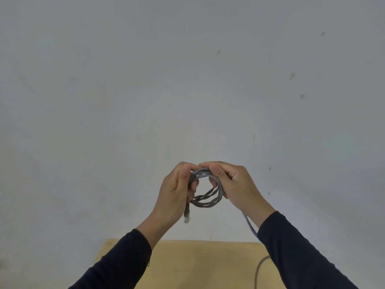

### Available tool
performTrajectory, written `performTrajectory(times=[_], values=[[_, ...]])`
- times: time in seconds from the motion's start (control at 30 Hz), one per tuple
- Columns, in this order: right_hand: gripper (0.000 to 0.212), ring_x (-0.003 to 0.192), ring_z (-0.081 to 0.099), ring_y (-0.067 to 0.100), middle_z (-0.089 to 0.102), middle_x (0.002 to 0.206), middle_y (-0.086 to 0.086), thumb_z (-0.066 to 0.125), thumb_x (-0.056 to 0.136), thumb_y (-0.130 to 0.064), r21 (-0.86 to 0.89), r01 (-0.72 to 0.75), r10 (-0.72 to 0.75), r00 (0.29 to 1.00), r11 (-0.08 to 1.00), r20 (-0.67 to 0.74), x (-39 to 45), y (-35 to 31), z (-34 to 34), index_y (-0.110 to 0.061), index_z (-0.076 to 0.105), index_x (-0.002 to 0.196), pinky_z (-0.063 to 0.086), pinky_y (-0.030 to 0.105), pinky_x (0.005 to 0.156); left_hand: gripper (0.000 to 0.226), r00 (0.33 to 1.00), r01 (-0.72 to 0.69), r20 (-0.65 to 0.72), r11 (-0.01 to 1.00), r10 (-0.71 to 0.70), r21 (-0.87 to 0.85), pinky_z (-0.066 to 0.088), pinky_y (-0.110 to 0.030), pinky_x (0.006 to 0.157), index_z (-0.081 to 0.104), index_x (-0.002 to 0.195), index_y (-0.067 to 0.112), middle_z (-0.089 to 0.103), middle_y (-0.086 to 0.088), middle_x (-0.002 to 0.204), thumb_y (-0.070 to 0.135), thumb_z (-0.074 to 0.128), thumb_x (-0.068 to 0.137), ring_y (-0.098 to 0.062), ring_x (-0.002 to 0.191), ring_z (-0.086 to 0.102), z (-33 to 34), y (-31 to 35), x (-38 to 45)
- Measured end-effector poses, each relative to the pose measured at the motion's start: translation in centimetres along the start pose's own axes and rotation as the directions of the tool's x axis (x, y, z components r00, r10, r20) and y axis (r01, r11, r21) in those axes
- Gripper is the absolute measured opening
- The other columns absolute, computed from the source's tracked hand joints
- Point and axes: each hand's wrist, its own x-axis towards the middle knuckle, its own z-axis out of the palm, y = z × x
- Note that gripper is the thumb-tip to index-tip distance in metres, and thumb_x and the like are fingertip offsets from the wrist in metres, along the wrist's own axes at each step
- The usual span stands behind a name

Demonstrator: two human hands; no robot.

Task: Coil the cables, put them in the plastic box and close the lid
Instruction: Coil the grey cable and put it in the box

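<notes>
Pale grey wall (pixel 145 80), flecked with a few small tan marks toward its right side, fills most of the view, and the far edge of a light wooden table (pixel 198 263) shows at the bottom. Both of the person's hands are raised in front of the wall, above the table, holding a grey network cable (pixel 206 202) wound into a small round coil of several loops. The left hand (pixel 177 192) is closed on the coil's left side, its thumb pressed against the strands near the top. The right hand (pixel 237 184) is closed on the coil's upper right, thumb on the front of the loops and fingers curled behind them. The two hands touch, or nearly so, at the top of the coil. A clear plug (pixel 186 215) hangs down from the left hand on a short free end. The uncoiled part of the cable runs down from under the right hand, passes behind the dark right sleeve (pixel 302 251), and appears again as a curve lying on the table near its right edge. A matching dark left sleeve (pixel 125 259) covers the other forearm.
</notes>
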Motion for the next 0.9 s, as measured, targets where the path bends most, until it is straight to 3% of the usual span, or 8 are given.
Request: performTrajectory(times=[0.13,0.33,0.43,0.53,0.7,0.9], values=[[0.027,0.047,0.042,0.008,0.052,0.059,0.003,0.044,0.095,-0.026,-0.008,-0.008,0.008,1.000,1.000,-0.029,0.1,-0.3,0.2,-0.028,0.071,0.097,0.035,0.015,0.045,0.032,0.999,-0.027,-0.030,0.999,0.028,0.040,0.034,-0.017,0.046,0.061,0.096,0.020,0.049,0.013,0.060,0.037,0.035,0.090,-0.005,0.048,0.039,0.4,-0.2,-0.1],[0.028,0.049,0.041,0.016,0.056,0.058,-0.005,0.043,0.096,-0.026,0.030,-0.031,0.033,0.999,0.999,-0.040,0.5,-0.6,0.1,-0.027,0.071,0.096,0.036,0.021,0.043,0.040,0.998,0.057,-0.031,0.993,-0.061,-0.103,0.032,-0.019,0.045,0.059,0.100,0.005,0.045,0.013,0.058,0.037,0.035,0.092,-0.007,0.048,0.034,0.5,0.5,0.0],[0.029,0.048,0.045,0.010,0.069,0.074,-0.001,0.039,0.098,-0.025,0.044,-0.062,0.066,0.995,0.997,-0.077,0.5,-0.2,0.5,-0.030,0.067,0.105,0.041,0.022,0.045,0.032,0.987,0.072,-0.128,0.982,-0.096,-0.174,0.033,-0.019,0.046,0.057,0.098,0.009,0.044,0.013,0.058,0.030,0.033,0.098,-0.006,0.047,0.035,0.5,1.0,0.4],[0.031,0.041,0.037,0.005,0.070,0.089,0.014,0.032,0.100,-0.024,0.075,-0.093,0.100,0.989,0.993,-0.106,-0.1,0.6,1.7,-0.032,0.058,0.115,0.044,0.026,0.045,0.029,0.970,0.061,-0.215,0.974,-0.109,-0.219,0.035,-0.019,0.048,0.056,0.099,0.014,0.044,0.013,0.059,0.028,0.031,0.100,-0.004,0.047,0.037,0.3,1.3,1.1],[0.041,0.039,0.036,0.004,0.072,0.087,0.004,0.024,0.094,-0.043,0.315,-0.080,0.109,0.991,0.946,-0.074,-0.2,0.2,2.6,-0.035,0.055,0.120,0.047,0.030,0.048,0.026,0.960,0.026,-0.266,0.975,-0.086,-0.222,0.036,-0.020,0.050,0.055,0.095,0.022,0.043,0.010,0.061,0.027,0.030,0.100,-0.006,0.049,0.039,0.7,1.5,1.2],[0.029,0.050,0.044,0.012,0.057,0.063,-0.007,0.035,0.099,-0.025,0.202,-0.109,0.141,0.979,0.973,-0.150,0.6,0.5,2.5,-0.031,0.060,0.113,0.038,0.026,0.043,0.033,0.987,-0.001,-0.157,0.960,-0.045,-0.279,0.042,-0.020,0.054,0.053,0.114,0.030,0.047,0.013,0.061,0.018,0.025,0.101,-0.005,0.051,0.043,1.2,1.6,0.7]])
